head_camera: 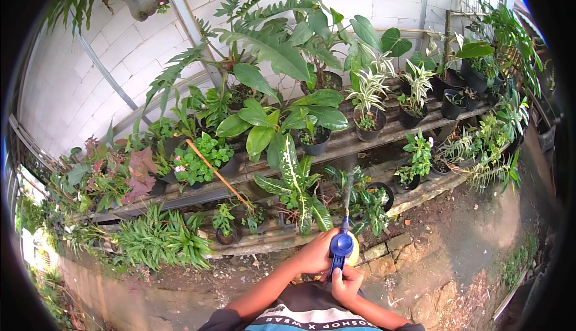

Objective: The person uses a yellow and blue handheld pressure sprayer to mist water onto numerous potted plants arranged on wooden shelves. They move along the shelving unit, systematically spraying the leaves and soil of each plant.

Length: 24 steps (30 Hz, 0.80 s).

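A pump pressure sprayer with a blue head [342,243] and a yellowish bottle [354,251] is held upright in front of my body. My left hand [316,253] wraps around its left side, just under the head. At the rear, my right hand [347,284] grips the blue handle, the thumb resting on its end. The brass-coloured nozzle tip [347,212] points away from me, and a fine mist rises from it toward the shelves. Just beyond the nozzle are a plant with green-and-white leaves [366,202] and a speckled dieffenbachia [297,187].
Two tiers of slatted shelf [252,167] carry many potted plants, including white-striped dracaenas [369,90] and a broad-leaved plant [261,126]. An orange-brown stick [218,174] leans across the pots. Behind stands a white block wall [355,13]. Stones [382,265] lie on the dirt ground.
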Each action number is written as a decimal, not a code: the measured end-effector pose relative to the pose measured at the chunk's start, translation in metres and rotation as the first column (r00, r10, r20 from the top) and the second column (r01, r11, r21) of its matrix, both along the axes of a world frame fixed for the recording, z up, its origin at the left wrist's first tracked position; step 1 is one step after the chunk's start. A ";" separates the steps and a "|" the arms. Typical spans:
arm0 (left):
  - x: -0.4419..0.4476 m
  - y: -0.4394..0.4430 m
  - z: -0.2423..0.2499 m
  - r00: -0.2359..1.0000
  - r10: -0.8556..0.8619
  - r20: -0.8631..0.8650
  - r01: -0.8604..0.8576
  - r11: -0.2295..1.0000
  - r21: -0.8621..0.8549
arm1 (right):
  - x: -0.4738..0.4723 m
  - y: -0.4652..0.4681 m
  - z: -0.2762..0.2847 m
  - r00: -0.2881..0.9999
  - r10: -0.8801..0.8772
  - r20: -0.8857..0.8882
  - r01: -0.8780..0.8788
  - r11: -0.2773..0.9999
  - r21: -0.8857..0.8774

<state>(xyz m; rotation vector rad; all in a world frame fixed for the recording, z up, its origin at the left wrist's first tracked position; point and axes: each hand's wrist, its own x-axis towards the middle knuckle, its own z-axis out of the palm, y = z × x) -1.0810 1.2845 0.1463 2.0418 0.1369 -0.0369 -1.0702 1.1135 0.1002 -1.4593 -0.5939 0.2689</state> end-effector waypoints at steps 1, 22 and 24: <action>0.000 -0.003 0.000 1.000 0.013 -0.014 -0.014 0.997 -0.076 | 0.000 -0.001 0.000 1.000 0.001 -0.020 -0.001 1.000 -0.012; -0.136 -0.002 -0.031 0.263 0.945 0.193 -0.908 0.310 -0.281 | -0.013 0.095 0.008 0.638 0.768 0.057 -0.727 0.626 -0.282; -0.150 0.001 -0.027 0.229 0.954 0.196 -0.911 0.281 -0.302 | -0.020 0.105 0.007 0.579 0.812 0.074 -0.778 0.578 -0.247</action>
